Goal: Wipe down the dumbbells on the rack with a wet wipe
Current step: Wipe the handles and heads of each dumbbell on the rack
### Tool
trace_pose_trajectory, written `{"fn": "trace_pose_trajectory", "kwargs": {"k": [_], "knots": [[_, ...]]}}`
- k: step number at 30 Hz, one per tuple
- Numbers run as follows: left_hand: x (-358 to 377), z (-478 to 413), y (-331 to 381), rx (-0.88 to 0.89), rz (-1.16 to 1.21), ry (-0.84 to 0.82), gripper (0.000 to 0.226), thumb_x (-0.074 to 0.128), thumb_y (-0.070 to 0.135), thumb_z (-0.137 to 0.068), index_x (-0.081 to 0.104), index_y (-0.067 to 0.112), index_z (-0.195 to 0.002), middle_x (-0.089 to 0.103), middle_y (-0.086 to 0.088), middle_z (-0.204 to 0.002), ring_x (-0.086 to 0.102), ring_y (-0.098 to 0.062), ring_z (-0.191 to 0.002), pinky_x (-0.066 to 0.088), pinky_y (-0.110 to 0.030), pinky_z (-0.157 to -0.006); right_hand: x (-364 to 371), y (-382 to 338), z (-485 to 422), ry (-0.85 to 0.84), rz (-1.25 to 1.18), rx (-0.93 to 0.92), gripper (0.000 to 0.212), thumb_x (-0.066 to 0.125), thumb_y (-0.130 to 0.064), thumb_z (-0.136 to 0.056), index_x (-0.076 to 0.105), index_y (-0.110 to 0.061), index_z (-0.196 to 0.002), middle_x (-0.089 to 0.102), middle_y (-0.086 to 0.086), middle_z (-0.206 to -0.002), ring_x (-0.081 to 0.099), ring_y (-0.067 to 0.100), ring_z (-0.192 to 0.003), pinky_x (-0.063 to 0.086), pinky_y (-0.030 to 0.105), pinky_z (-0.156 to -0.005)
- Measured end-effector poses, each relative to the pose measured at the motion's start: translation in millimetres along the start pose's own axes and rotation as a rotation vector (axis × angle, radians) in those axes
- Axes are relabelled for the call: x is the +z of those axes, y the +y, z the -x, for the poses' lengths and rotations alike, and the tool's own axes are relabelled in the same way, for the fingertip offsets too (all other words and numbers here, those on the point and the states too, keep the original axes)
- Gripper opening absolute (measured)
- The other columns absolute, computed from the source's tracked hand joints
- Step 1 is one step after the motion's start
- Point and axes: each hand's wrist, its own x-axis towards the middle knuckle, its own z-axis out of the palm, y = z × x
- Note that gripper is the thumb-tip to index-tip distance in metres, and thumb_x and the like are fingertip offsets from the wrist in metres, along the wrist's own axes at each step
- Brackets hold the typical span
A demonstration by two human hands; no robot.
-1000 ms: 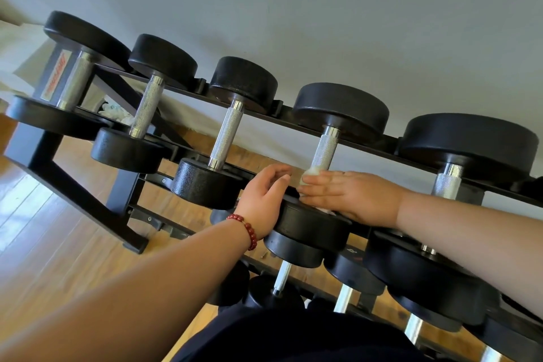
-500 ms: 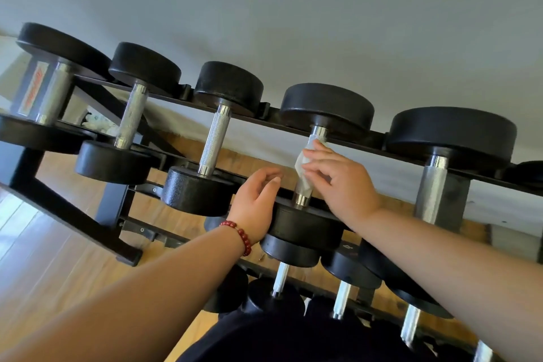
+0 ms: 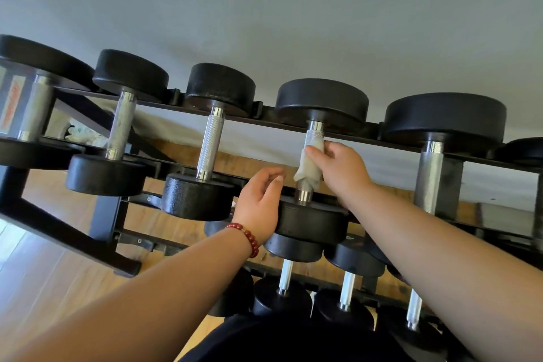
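Observation:
Several black dumbbells with chrome handles lie across the top tier of a black rack. My right hand grips the white wet wipe, wrapped round the handle of the fourth dumbbell. My left hand, with a red bead bracelet at the wrist, rests against the near head of that same dumbbell, fingers loosely curled and holding nothing.
Smaller dumbbells sit on the lower tier below my arms. A crumpled white cloth lies behind the rack at left. The rack stands on a wooden floor against a grey wall.
My right hand has slid with the wipe from the near head up along the handle towards the far head. The left hand stayed on the near head.

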Motion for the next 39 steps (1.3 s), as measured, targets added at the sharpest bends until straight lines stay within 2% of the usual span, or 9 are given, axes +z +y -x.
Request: {"fn": "trace_pose_trajectory", "kwargs": {"k": [6, 10, 13, 16, 20, 26, 31, 37, 39], "knots": [[-1, 0, 0, 0.006, -0.01, -0.005, 0.027, 0.045, 0.025, -0.101, 0.062, 0.022, -0.121, 0.061, 0.018, -0.111, 0.052, 0.014, -0.098, 0.036, 0.004, -0.073, 6, 6, 7, -0.128, -0.156, 0.152, 0.045, 0.057, -0.044, -0.094, 0.05, -0.024, -0.134, 0.062, 0.0, -0.118, 0.06, 0.018, -0.104, 0.05, 0.037, -0.092], [-1, 0, 0, 0.005, -0.007, -0.002, 0.025, 0.044, 0.025, -0.101, 0.062, 0.025, -0.119, 0.061, 0.017, -0.111, 0.051, 0.015, -0.097, 0.035, 0.005, -0.072, 5, 5, 3, -0.168, 0.098, 0.046, 0.054, 0.061, -0.046, -0.091, 0.044, -0.019, -0.136, 0.06, -0.001, -0.116, 0.058, 0.019, -0.106, 0.046, 0.033, -0.087], [-1, 1, 1, 0.006, -0.011, -0.003, 0.025, 0.044, 0.024, -0.101, 0.063, 0.024, -0.118, 0.062, 0.017, -0.109, 0.051, 0.016, -0.095, 0.035, 0.004, -0.071, 10, -3, -6, -0.056, -0.021, 0.039, 0.042, 0.057, -0.045, -0.094, 0.053, -0.016, -0.124, 0.061, 0.0, -0.107, 0.06, 0.02, -0.101, 0.047, 0.031, -0.085], [-1, 0, 1, 0.004, -0.009, -0.007, 0.025, 0.044, 0.023, -0.101, 0.063, 0.024, -0.118, 0.062, 0.015, -0.111, 0.051, 0.017, -0.095, 0.035, 0.004, -0.072, 21, -4, -15, 0.02, -0.196, 0.109, 0.032, 0.058, -0.051, -0.091, 0.058, -0.022, -0.106, 0.069, 0.003, -0.101, 0.067, 0.021, -0.093, 0.054, 0.04, -0.089], [0, 1, 2, 0.007, -0.01, -0.004, 0.023, 0.044, 0.023, -0.101, 0.062, 0.028, -0.114, 0.062, 0.018, -0.109, 0.052, 0.017, -0.098, 0.035, 0.003, -0.074, 21, 1, -13, -0.016, -0.01, 0.149, 0.046, 0.054, -0.056, -0.091, 0.06, -0.016, -0.113, 0.065, 0.003, -0.102, 0.061, 0.021, -0.095, 0.047, 0.032, -0.08], [0, 1, 3, -0.001, -0.012, -0.009, 0.025, 0.044, 0.024, -0.101, 0.061, 0.026, -0.118, 0.062, 0.016, -0.113, 0.051, 0.012, -0.103, 0.035, -0.003, -0.078, 19, -10, -24, 0.043, -0.302, 0.204, 0.041, 0.056, -0.058, -0.09, 0.062, -0.018, -0.098, 0.071, 0.003, -0.097, 0.067, 0.019, -0.094, 0.049, 0.03, -0.082], [-1, 1, 3, -0.008, -0.013, -0.008, 0.026, 0.044, 0.025, -0.101, 0.061, 0.025, -0.12, 0.063, 0.016, -0.113, 0.052, 0.011, -0.103, 0.037, -0.003, -0.076, 16, -1, -20, -0.041, -0.176, 0.153, 0.034, 0.056, -0.055, -0.091, 0.061, -0.022, -0.096, 0.068, -0.004, -0.087, 0.063, 0.012, -0.085, 0.047, 0.03, -0.08], [0, 0, 1, -0.001, -0.018, -0.001, 0.027, 0.043, 0.024, -0.101, 0.061, 0.023, -0.122, 0.063, 0.014, -0.116, 0.052, 0.009, -0.106, 0.036, -0.002, -0.077, 20, -10, -25, 0.042, -0.325, 0.184, 0.031, 0.067, -0.05, -0.085, 0.064, -0.02, -0.091, 0.074, 0.003, -0.094, 0.07, 0.016, -0.088, 0.051, 0.025, -0.074], [1, 0, 1, 0.001, -0.023, 0.001, 0.028, 0.044, 0.023, -0.101, 0.061, 0.022, -0.123, 0.063, 0.013, -0.116, 0.052, 0.008, -0.108, 0.037, -0.003, -0.078, 22, -1, -19, 0.012, -0.215, 0.158, 0.034, 0.067, -0.049, -0.085, 0.063, -0.019, -0.099, 0.072, 0.002, -0.096, 0.067, 0.017, -0.09, 0.05, 0.028, -0.076]]}}
